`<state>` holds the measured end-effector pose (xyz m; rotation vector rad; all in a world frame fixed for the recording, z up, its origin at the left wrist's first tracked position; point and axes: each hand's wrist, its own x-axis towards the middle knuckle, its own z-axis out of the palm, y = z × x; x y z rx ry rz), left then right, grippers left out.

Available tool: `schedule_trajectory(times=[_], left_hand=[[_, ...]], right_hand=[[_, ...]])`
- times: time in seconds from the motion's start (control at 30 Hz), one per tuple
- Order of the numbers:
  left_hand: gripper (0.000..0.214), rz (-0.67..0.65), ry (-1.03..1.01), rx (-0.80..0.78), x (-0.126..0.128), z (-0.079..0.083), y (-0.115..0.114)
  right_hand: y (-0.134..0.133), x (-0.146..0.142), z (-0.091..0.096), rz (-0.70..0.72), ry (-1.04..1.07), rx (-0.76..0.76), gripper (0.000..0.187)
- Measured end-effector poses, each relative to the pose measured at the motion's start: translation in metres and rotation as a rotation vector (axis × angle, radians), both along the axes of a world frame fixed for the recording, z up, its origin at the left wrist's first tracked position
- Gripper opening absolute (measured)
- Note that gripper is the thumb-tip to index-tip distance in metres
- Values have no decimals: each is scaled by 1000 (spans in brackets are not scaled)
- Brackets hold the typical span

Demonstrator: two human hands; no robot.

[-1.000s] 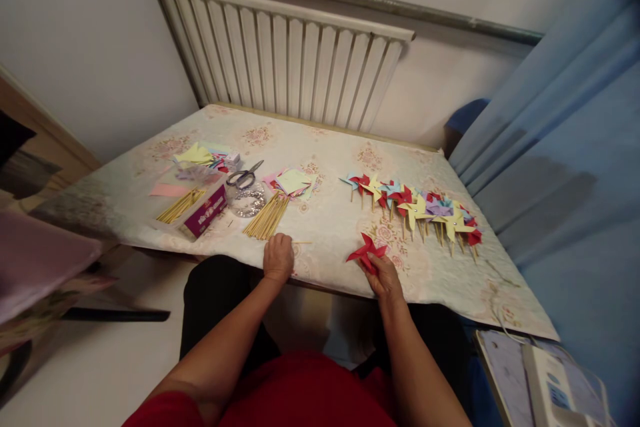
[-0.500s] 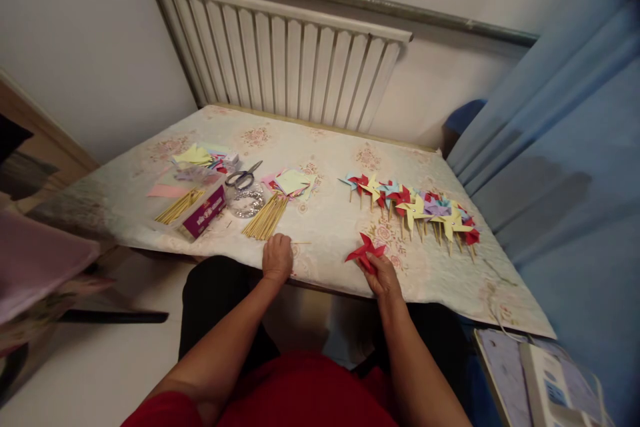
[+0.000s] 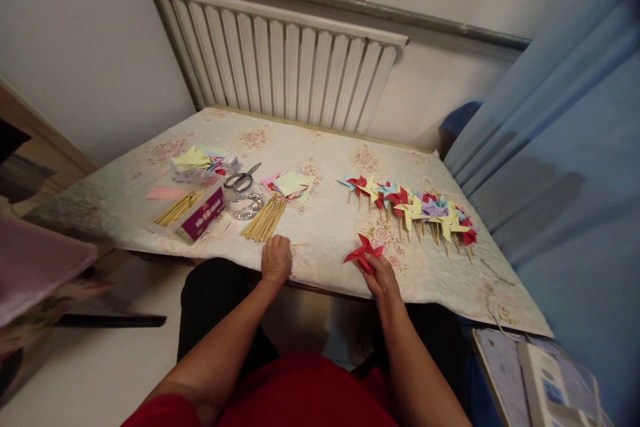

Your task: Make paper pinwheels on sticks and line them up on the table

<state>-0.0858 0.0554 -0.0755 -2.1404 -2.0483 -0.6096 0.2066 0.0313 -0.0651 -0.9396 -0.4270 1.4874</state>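
Observation:
My left hand (image 3: 277, 257) rests curled at the table's front edge, closed on a thin wooden stick (image 3: 301, 244) whose tip pokes out to the right; the rest of it is hidden by the fingers. In my right hand (image 3: 383, 275) is a red paper pinwheel (image 3: 364, 251), gripped between thumb and fingers just above the cloth. A bundle of wooden sticks (image 3: 264, 219) lies right behind my left hand. Beyond the bundle is a pile of coloured paper squares (image 3: 292, 183). Finished-looking pinwheels on sticks (image 3: 411, 211) lie in an overlapping row at right.
Left of the bundle are a clear round dish of small shiny pieces (image 3: 245, 204), scissors (image 3: 241, 180) and a purple-sided box with sticks (image 3: 203, 213). More cut paper (image 3: 194, 157) lies behind the box. A radiator (image 3: 280, 60) backs the flowered tablecloth (image 3: 325, 213); a blue curtain (image 3: 560, 147) hangs at right.
Both hands keep their places and their hold on the stick and the pinwheel. The whole view has shifted very slightly.

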Motion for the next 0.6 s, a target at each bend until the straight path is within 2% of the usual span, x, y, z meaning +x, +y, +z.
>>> schedule_trajectory(times=[0.2,0.6], left_hand=[[16,9,9,-14,1,2,0],[16,3,-18,2,0,0,0]], right_hand=[[0,0,-1,11,-5,35,33],[0,0,-1,-7,9,11,34]])
